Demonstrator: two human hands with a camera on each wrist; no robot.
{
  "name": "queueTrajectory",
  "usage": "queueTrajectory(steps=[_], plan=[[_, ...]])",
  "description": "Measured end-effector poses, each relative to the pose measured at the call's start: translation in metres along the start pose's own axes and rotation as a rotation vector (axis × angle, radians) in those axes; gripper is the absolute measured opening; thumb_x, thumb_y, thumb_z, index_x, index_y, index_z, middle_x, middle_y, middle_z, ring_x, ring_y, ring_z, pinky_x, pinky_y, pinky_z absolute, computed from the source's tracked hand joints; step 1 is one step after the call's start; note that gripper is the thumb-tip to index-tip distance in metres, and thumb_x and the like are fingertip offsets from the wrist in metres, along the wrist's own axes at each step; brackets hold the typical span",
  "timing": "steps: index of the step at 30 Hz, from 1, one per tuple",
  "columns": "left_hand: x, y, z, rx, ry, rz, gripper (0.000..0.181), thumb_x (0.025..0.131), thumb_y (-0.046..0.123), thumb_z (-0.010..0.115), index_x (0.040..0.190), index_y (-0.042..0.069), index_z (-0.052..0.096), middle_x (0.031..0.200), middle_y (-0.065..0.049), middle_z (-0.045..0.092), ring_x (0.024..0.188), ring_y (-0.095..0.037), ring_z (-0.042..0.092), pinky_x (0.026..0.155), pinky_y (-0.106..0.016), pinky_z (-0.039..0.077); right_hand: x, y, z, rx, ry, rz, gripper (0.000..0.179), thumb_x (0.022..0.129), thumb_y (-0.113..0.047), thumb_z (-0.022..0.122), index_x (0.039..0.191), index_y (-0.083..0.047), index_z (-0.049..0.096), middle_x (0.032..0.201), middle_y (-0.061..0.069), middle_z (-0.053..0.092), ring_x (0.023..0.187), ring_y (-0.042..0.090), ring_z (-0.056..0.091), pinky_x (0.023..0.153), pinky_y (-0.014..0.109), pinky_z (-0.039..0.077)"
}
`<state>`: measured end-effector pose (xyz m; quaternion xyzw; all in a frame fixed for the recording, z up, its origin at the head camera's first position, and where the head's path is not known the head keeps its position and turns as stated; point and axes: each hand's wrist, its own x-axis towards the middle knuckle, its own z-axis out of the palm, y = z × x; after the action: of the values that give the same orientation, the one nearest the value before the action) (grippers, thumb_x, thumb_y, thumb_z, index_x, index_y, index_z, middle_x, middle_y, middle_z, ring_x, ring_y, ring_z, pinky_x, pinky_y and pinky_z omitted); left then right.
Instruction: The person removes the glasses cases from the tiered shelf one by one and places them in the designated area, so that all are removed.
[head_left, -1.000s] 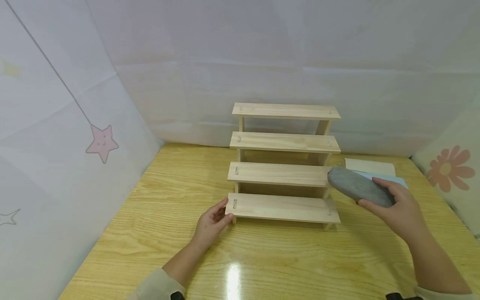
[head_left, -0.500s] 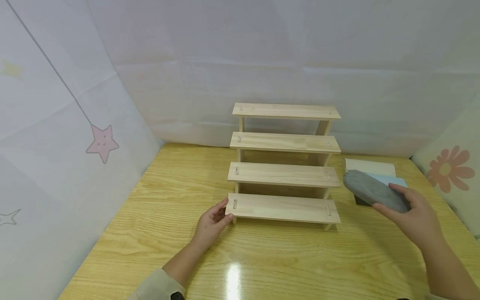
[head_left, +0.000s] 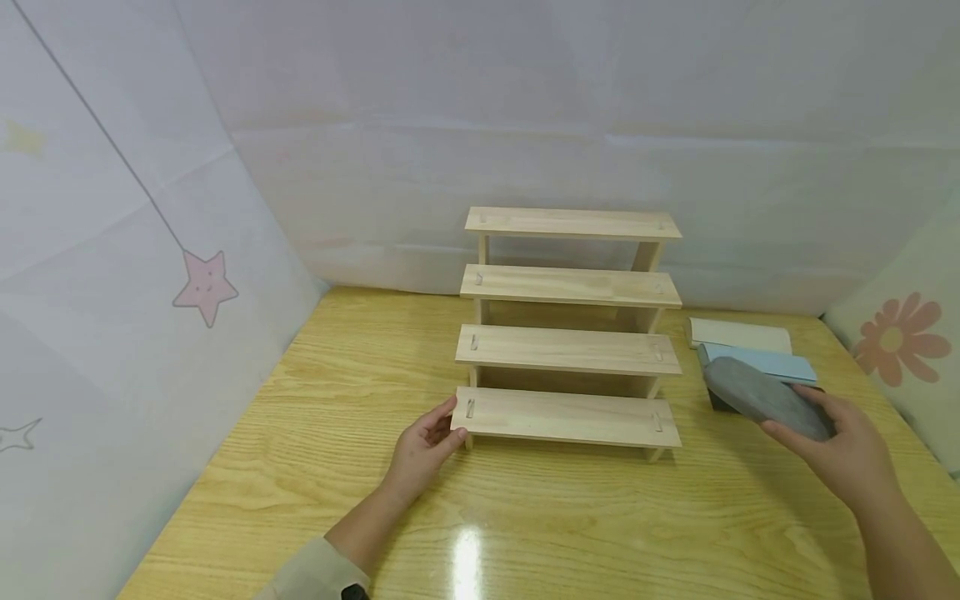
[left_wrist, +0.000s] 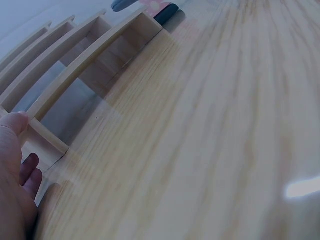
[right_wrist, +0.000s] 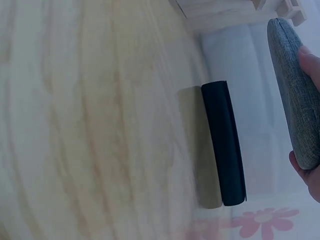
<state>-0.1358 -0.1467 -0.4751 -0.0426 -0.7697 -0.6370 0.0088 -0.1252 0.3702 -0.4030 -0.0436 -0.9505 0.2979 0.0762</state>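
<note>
A stepped wooden display shelf (head_left: 567, 348) with several tiers stands on the table. My left hand (head_left: 423, 446) holds the left end of its lowest tier, thumb at the front corner and fingers at the side. The left wrist view shows the thumb (left_wrist: 19, 122) on that corner. Off to the right of the shelf, my right hand (head_left: 851, 446) grips a long grey, rounded, fabric-covered case (head_left: 768, 396), which looks like a glasses case. It is held tilted above the table, in front of a light blue case (head_left: 765, 360). Part of the grey case is covered by the hand.
Behind the blue case lies a cream case (head_left: 742, 335). A dark case (right_wrist: 224, 145) sits on the table below the grey one, mostly hidden in the head view. Fabric walls (head_left: 570, 100) enclose the wooden table (head_left: 570, 525) at the back and sides.
My right hand has carried the grey case right and toward me, away from the shelf, uncovering more of the blue case. My left hand and the shelf stay put.
</note>
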Motion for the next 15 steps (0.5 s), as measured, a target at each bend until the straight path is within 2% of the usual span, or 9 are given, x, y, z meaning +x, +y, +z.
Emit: queueTrajectory(steps=[4, 15], plan=[[0.0, 0.0, 0.0, 0.004, 0.0, 0.003, 0.054, 0.091, 0.018, 0.071, 0.14, 0.006, 0.053, 0.146, -0.007, 0.051, 0.128, -0.028, 0.055, 0.106, -0.035, 0.049, -0.001, 0.008, 0.002, -0.031, -0.017, 0.018, 0.084, 0.091, -0.045, 0.067, 0.15, 0.002, 0.031, 0.144, 0.044, 0.031, 0.121, 0.064, 0.034, 0.087, 0.073, 0.035], [0.0, 0.001, 0.001, 0.011, 0.006, 0.01, 0.053, 0.091, 0.017, 0.071, 0.14, 0.006, 0.053, 0.144, -0.01, 0.053, 0.126, -0.029, 0.056, 0.104, -0.034, 0.05, -0.002, 0.027, 0.007, -0.035, -0.082, 0.029, 0.085, 0.092, -0.046, 0.065, 0.15, 0.004, 0.029, 0.144, 0.047, 0.025, 0.123, 0.067, 0.027, 0.087, 0.077, 0.032]])
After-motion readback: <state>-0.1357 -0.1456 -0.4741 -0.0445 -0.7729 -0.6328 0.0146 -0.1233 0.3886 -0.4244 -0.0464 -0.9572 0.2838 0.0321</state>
